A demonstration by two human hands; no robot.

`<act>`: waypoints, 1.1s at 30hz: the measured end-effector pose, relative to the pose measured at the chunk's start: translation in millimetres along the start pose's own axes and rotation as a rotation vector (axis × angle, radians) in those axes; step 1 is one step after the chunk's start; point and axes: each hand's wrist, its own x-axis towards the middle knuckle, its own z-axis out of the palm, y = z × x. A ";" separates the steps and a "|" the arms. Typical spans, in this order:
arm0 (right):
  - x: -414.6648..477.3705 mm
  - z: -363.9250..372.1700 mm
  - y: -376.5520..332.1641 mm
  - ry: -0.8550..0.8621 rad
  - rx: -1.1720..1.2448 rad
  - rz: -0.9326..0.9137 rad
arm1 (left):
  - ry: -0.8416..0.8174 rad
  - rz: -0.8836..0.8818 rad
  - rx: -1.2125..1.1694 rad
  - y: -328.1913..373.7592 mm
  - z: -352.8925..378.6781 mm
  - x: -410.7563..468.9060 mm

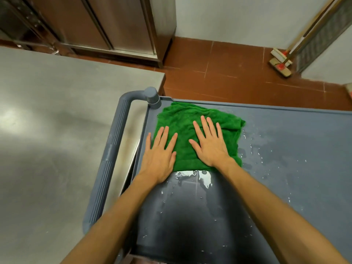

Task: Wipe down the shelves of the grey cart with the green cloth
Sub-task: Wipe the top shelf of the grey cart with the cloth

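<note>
The green cloth point(182, 122) lies spread flat on the top shelf of the grey cart point(285, 149), near its far left corner. My left hand point(159, 155) presses flat on the cloth's left edge, fingers apart, partly on the shelf. My right hand point(209, 143) lies flat on the middle of the cloth, fingers spread. Neither hand grips the cloth. The shelf is wet, with a puddle point(192, 178) just behind the cloth and droplets scattered to the right.
The cart's ribbed grey handle point(110, 159) runs along its left side. A steel table point(57, 130) abuts the cart on the left. Steel cabinets point(114, 25) stand behind. Brooms point(282, 61) lean at the wall on the red tiled floor point(228, 73).
</note>
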 end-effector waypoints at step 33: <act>-130.5 33.0 -148.7 -0.132 -0.011 -0.120 | 0.050 -0.069 -0.001 -82.7 -54.1 -81.6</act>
